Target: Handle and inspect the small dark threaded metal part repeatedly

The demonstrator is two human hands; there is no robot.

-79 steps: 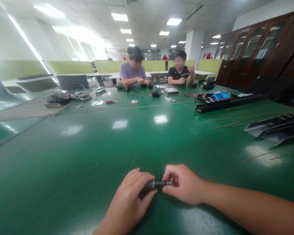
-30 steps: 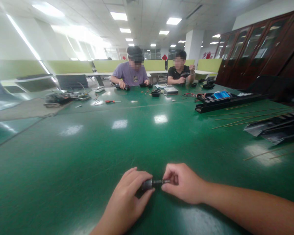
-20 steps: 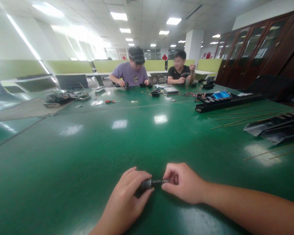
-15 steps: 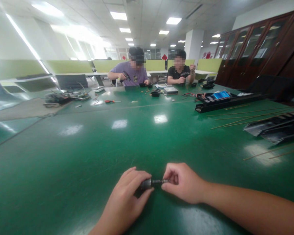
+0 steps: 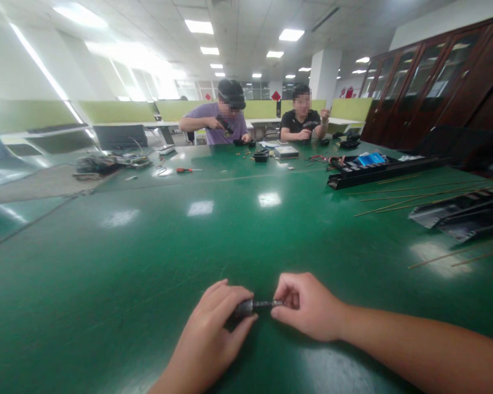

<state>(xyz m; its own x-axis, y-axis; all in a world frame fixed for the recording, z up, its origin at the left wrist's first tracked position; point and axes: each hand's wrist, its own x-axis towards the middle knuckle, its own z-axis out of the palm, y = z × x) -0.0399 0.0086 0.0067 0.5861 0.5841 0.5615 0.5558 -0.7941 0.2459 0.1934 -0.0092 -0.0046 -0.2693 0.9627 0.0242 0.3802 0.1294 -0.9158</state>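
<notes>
Near the front of the green table, my left hand (image 5: 218, 320) is closed around a dark cylindrical part (image 5: 245, 308), most of which the fingers cover. From its right end a thin metal shaft (image 5: 263, 304) sticks out, lying level and pointing right. My right hand (image 5: 306, 307) pinches the far tip of that shaft between thumb and forefinger. Whatever sits right inside the pinch is hidden. Both hands stay low over the tabletop.
Across the green table (image 5: 164, 246), two people sit handling dark tools. A red-handled screwdriver (image 5: 184, 170), black boxes (image 5: 261, 156) and a tangle of parts (image 5: 107, 163) lie toward the back. Black metal channels (image 5: 365, 175) and thin rods (image 5: 414, 200) are at right.
My hands and the part between them look unmoved. Across the table, the person in purple has raised an elbow and tilted the dark tool downward.
</notes>
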